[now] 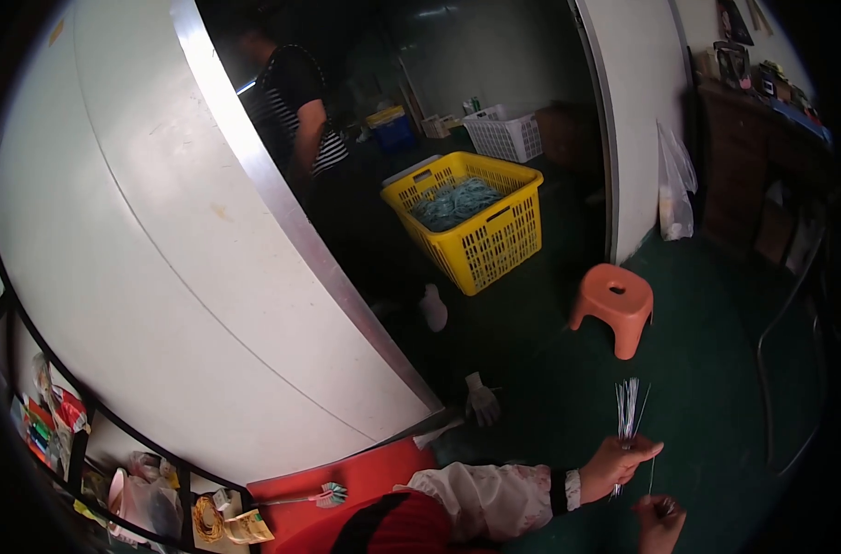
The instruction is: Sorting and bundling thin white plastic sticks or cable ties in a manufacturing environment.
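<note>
Down at the lower right of the view, you had your left hand (pixel 623 460) closed around a bunch of thin white wire ties (pixel 628 409), fist tight near the bottom so the strands fanned upward like a little brush, a grip that kept them bundled and their tips free. Your right hand (pixel 660 519) sat just below and to the right, fingers pinched together on what looked like a single thin strand (pixel 652 475) running up toward the bunch; the pinch itself was too small to read surely. Your forearm came in low, in a pale patterned sleeve (pixel 480 499) with a dark cuff.

Around you: an orange plastic stool (pixel 614 305) stood on the dark green floor (pixel 716 369) above your hands, well apart. A yellow lattice basket (pixel 480 222) filled with bluish bundles sat further back, a white basket (pixel 505 134) behind it. Another person in a striped top (pixel 300 111) stood in the dark doorway past the big white panel (pixel 143 249). A white glove (pixel 481 399) lay on the floor near the panel's foot, and a red surface (pixel 365 475) with a small brush-like tool (pixel 328 496) lay at your left
</note>
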`<act>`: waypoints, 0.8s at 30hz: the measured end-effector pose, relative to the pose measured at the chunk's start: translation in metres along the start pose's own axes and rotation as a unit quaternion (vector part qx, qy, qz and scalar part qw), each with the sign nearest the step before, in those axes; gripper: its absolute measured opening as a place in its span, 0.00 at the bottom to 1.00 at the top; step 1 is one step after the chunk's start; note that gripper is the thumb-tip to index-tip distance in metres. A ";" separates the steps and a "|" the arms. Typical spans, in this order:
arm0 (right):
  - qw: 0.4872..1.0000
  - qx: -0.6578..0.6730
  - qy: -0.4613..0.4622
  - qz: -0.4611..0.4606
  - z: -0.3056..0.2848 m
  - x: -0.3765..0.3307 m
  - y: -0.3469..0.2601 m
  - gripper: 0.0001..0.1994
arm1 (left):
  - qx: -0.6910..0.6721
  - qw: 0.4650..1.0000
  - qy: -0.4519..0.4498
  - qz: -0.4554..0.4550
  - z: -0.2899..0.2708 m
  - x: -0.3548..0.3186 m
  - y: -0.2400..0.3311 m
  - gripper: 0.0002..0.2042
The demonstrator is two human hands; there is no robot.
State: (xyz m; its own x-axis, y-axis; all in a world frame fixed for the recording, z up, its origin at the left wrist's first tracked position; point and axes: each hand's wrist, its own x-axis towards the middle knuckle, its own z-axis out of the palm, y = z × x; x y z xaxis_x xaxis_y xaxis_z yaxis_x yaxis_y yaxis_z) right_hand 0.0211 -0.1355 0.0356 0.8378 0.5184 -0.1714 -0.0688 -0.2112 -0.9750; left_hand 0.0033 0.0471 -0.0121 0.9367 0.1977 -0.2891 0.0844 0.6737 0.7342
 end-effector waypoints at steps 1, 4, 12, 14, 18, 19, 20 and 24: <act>0.999 0.047 -0.012 0.018 0.001 0.000 -0.001 0.06 | 0.000 1.000 0.002 -0.001 -0.001 0.000 0.000 0.10; 0.975 0.202 -0.031 0.091 0.002 -0.001 0.003 0.05 | -0.037 0.999 -0.012 -0.006 -0.002 -0.002 0.000 0.10; 0.921 0.304 -0.123 0.212 -0.014 -0.001 0.037 0.16 | 0.007 0.999 -0.018 -0.026 0.010 -0.007 0.007 0.13; 0.936 0.237 -0.069 0.249 -0.008 0.010 0.036 0.23 | -0.019 0.999 0.031 -0.026 0.011 -0.002 0.015 0.11; 0.921 0.315 -0.076 0.216 -0.004 0.038 0.041 0.25 | -0.008 0.995 0.004 -0.096 -0.003 0.006 0.030 0.10; 0.912 0.337 -0.065 0.224 0.000 0.043 0.040 0.25 | 0.005 0.993 -0.007 -0.117 -0.003 0.006 0.027 0.10; 0.907 0.336 -0.078 0.241 -0.003 0.046 0.034 0.25 | 0.023 0.991 -0.010 -0.131 -0.002 0.008 0.026 0.11; 0.886 0.370 -0.067 0.270 0.002 0.047 0.025 0.25 | 0.092 0.980 -0.008 -0.175 0.011 0.015 0.012 0.13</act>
State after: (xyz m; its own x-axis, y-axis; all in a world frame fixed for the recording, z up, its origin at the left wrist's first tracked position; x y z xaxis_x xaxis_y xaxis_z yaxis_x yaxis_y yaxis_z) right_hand 0.0577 -0.1148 0.0027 0.5057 0.6117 -0.6083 -0.8183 0.1170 -0.5627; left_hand 0.0222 0.0502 -0.0006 0.8448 -0.0350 -0.5339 0.4599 0.5574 0.6912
